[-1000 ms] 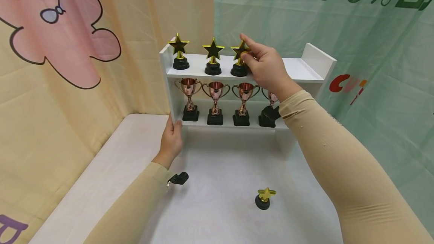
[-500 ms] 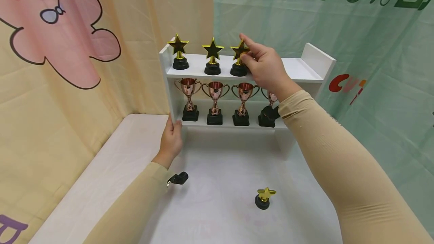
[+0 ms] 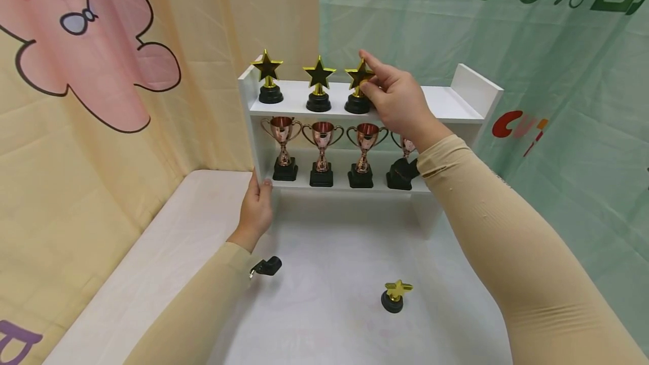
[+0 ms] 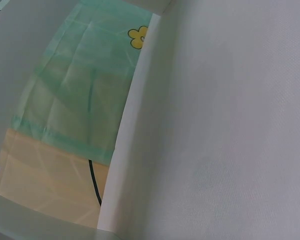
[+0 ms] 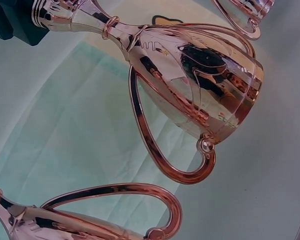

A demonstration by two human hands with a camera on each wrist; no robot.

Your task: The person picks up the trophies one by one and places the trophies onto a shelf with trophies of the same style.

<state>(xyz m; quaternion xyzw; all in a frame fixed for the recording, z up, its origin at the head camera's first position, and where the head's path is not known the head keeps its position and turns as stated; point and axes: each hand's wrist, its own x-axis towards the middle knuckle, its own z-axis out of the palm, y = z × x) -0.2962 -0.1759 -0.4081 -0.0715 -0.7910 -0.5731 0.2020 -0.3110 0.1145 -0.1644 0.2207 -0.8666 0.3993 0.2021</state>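
My right hand pinches the right side of a gold star trophy, whose black base stands on the top board of a white shelf unit. To its left on that board are two like trophies, a middle star trophy and a far-left star trophy. My left hand grips the lower left side of the unit, thumb on the front edge. Neither hand shows in the wrist views. Another star trophy stands on the white table.
Several copper-coloured cups line the lower board, including a left cup; my right wrist partly covers the rightmost cup. Close in the right wrist view is a two-handled cup. Printed curtains hang behind and beside the table.
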